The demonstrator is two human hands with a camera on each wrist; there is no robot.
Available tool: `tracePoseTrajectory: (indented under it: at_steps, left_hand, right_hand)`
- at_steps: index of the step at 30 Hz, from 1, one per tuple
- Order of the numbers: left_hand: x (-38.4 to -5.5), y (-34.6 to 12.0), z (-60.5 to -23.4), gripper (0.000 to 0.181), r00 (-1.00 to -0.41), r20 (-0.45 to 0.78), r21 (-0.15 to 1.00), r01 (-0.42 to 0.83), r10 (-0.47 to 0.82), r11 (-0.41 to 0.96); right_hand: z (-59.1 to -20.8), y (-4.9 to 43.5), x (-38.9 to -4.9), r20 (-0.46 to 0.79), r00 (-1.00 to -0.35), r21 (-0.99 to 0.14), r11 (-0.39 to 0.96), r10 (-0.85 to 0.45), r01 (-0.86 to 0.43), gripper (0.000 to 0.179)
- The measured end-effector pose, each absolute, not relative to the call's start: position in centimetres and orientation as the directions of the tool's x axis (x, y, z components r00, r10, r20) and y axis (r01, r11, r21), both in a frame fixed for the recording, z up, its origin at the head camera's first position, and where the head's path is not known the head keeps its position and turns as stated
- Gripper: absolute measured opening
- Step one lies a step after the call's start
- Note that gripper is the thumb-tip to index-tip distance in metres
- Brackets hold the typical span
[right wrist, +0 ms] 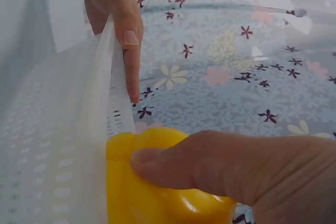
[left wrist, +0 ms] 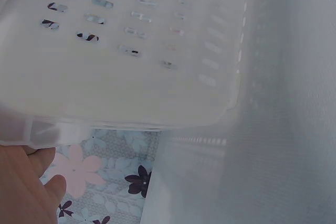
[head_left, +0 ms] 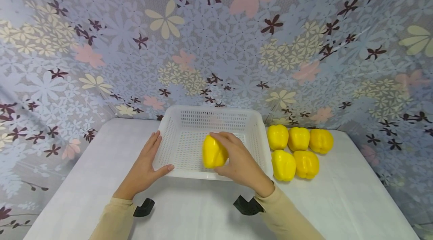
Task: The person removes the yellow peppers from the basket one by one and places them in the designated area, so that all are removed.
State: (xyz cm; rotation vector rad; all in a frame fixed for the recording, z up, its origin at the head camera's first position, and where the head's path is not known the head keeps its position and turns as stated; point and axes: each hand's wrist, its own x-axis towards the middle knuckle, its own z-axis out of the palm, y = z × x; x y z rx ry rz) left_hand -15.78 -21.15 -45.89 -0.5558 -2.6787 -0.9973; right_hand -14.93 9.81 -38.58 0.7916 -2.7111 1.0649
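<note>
A yellow bell pepper (head_left: 212, 153) is gripped in my right hand (head_left: 241, 163), above the floor of a white perforated plastic basket (head_left: 211, 175). In the right wrist view, the thumb (right wrist: 173, 163) presses against the glossy side of the pepper (right wrist: 157, 198). My left hand (head_left: 143, 168) rests at the basket's front left corner, its fingers fairly straight along the outer left side and the thumb at the front rim. The left wrist view shows the basket's wall (left wrist: 115, 87) close up, with part of the left hand (left wrist: 26, 187) at the lower left.
Several yellow bell peppers (head_left: 299, 138) sit in two rows just right of the basket. A white cloth (head_left: 196, 210) covers the table. Floral fabric (head_left: 216, 44) hangs behind and at both sides. Black pieces (head_left: 144, 207) show at both wrists.
</note>
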Motion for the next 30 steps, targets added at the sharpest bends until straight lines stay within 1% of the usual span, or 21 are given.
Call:
tracePoseTrajectory:
  at_steps: [15, 25, 30]
  left_hand:
    - [-15.9, -21.1, -45.9, 0.103, -0.905, 0.329, 0.588, 0.419, 0.268, 0.692]
    - [-15.9, -21.2, -46.0, 0.102, -0.9, 0.34, 0.586, 0.43, 0.273, 0.687]
    - [-15.9, -21.2, -46.0, 0.103, -0.903, 0.332, 0.592, 0.423, 0.271, 0.686]
  right_hand:
    - [-38.0, 13.0, -13.9, 0.331, -0.864, -0.578, 0.642, -0.38, -0.504, 0.091]
    - [-37.8, 15.2, -13.3, 0.311, -0.885, -0.579, 0.67, -0.346, -0.465, 0.093]
    - [-37.8, 16.5, -13.0, 0.318, -0.885, -0.568, 0.679, -0.34, -0.465, 0.092]
